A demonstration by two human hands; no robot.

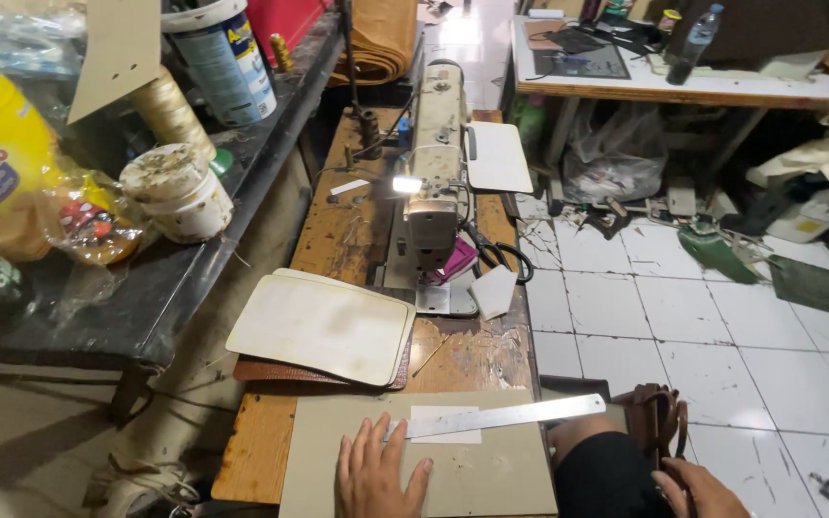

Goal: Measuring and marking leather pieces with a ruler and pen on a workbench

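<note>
White-tiled floor (pixel 722 317), littered with scraps, lay at 3 o'clock; a worn wooden sewing table (pixel 357 230) ran up the centre. Industrial sewing machine (pixel 438 163), cream enamel, stood at 12 o'clock, with black-handled scissors (pixel 503 257) beside its base. Stacked rounded-corner cream boards (pixel 323 326) rested on a brown textured sheet (pixel 280 372). At 6 o'clock: flat grey-tan cardboard sheet (pixel 491 470). Left hand (pixel 378 472) lay open, fingers spread, palm pressing the cardboard. A steel ruler (pixel 506 417) lay diagonally across a white paper strip (pixel 445 425), its near end touching the fingertips. Right hand (pixel 698 489), at 5 o'clock by a brown leather bag (pixel 659 417); grip could not be told.
</note>
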